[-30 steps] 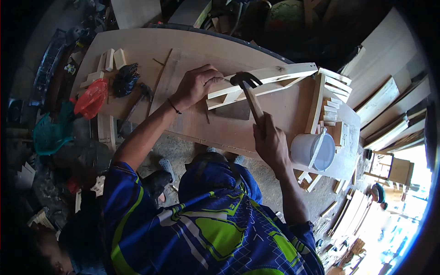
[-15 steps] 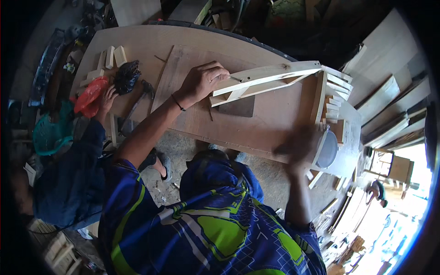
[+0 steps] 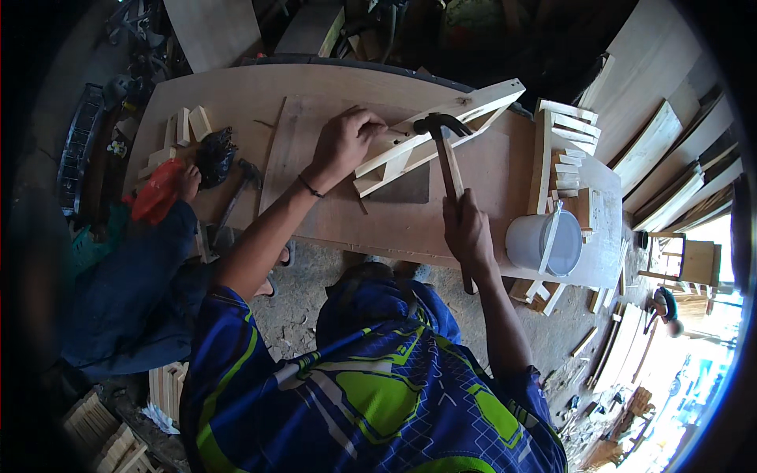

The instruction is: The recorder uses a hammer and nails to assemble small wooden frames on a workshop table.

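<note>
My right hand [image 3: 467, 229] grips the wooden handle of a claw hammer [image 3: 451, 158]. Its dark head is over a pale wooden frame [image 3: 414, 144] of narrow slats, which lies at a slant on the workbench. Between the fingertips of my left hand [image 3: 347, 142], closed in a pinch, is a thin nail [image 3: 400, 132], held at the frame's upper slat. Small dark holes show in that slat near the nail. A dark flat block [image 3: 406, 185] lies under the frame's near end.
Left, a co-worker's hand [image 3: 189, 181] touches a red plastic bag [image 3: 156, 191], beside a black bag [image 3: 215, 158], another hammer [image 3: 240, 189] and short wood pieces [image 3: 183, 126]. A white bucket [image 3: 544, 240] and stacked slats [image 3: 566, 169] stand right on the bench [image 3: 331, 225].
My right hand, blurred earlier at the right by the bucket, has come left and now shows the hammer over the frame. The frame's far end has shifted left, away from the upright slats.
</note>
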`<state>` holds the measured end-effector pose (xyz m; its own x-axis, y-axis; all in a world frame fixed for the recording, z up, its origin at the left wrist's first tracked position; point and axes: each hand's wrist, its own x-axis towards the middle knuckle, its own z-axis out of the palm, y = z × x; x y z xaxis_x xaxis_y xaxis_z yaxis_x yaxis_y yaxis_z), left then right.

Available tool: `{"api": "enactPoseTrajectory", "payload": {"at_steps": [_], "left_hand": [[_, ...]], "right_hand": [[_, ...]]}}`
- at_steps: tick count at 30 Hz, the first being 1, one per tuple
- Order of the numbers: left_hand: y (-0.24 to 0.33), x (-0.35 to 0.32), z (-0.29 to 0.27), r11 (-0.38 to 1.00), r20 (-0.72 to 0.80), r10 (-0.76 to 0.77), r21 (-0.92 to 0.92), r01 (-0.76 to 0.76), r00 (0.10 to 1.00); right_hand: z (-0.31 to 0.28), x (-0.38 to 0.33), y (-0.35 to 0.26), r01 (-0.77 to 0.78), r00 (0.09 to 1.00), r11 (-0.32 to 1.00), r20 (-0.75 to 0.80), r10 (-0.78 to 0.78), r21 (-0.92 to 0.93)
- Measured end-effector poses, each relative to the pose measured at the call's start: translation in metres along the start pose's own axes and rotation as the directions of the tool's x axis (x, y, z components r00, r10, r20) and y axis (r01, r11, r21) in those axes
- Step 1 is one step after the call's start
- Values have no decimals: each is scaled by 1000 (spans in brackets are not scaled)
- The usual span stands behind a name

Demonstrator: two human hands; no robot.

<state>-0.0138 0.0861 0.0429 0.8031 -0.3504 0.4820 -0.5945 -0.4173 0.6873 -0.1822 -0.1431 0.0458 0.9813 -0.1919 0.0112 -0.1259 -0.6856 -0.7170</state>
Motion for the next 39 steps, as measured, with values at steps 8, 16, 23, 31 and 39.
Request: {"api": "enactPoseTrajectory", "payload": {"at_steps": [8,16,23,31,39], "left_hand": [[-1,-12,3,999,4,-19,-39,19,1000],[6,-10,0,1000,6,4,-15,-4,1000],[-8,-18,-4,1000,-17,26,-5,-26,1000],[-42,-19,19,947,62,-312,104,305,948],[-32,-93,-46,906,-57,-367,203,371,928]], "right_hand": [[-54,-1,-9,-108,993,983,-30,114,150],[-391,-97,95,838,249,512,-703,-666,-190],[-4,-41,17,-39,989,999,143,44,-33],[21,-160,116,-604,795,776,211,569,180],[-19,-90,100,-243,956,959,-132,263,148]]}}
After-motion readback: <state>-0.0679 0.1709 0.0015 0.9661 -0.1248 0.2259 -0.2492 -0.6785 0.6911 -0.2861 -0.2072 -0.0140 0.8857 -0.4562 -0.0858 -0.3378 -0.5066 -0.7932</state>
